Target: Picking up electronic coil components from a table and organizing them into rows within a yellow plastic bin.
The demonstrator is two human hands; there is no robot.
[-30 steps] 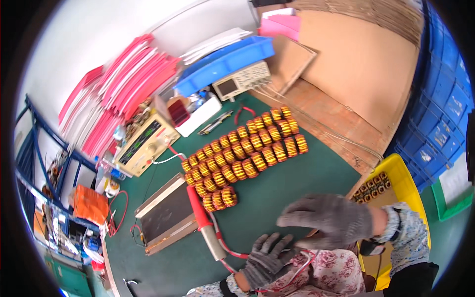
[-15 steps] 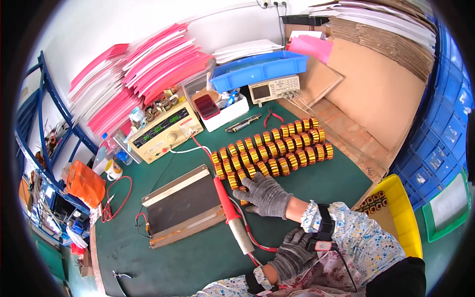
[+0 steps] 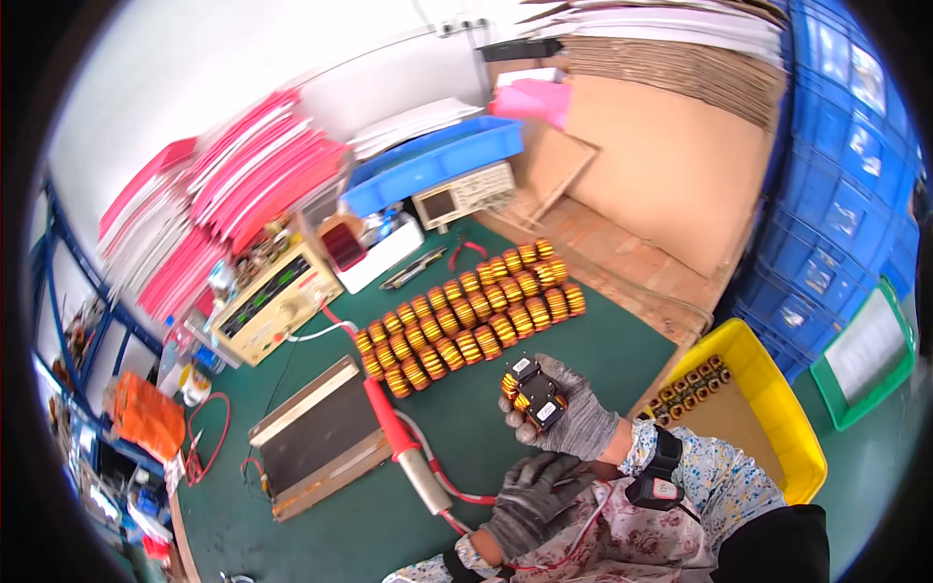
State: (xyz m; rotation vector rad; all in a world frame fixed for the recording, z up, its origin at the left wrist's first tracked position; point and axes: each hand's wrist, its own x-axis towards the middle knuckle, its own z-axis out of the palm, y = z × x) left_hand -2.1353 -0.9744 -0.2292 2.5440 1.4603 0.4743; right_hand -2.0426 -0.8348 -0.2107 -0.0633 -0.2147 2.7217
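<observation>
My right hand (image 3: 573, 408), in a grey knit glove, is closed around a few copper-wound toroidal coils (image 3: 533, 391) with black bases facing up. It is raised over the green mat (image 3: 360, 520), right of the probe. My left hand (image 3: 537, 500), gloved too, lies near the mat's front edge with its fingers stretched out and nothing in them. Three rows of upright toroidal coils (image 3: 474, 343) run diagonally across the mat beyond my right hand. To their left, a red and silver probe (image 3: 420, 476) with a cable lies beside a dark flat plate (image 3: 321, 437) with metal edges.
A yellow bin (image 3: 768, 389) at right holds several coils on cardboard. Behind the mat stand a power supply (image 3: 277, 301), an oscilloscope (image 3: 466, 191) and a blue tray (image 3: 432, 160). Red-handled pliers (image 3: 468, 255) lie near the rows. Stacked blue crates (image 3: 826, 233) rise at far right.
My right hand has lifted from the near-left end of the rows, moved right and toward me, and now holds coils. The view has shifted rightward. My left hand remains near the front edge.
</observation>
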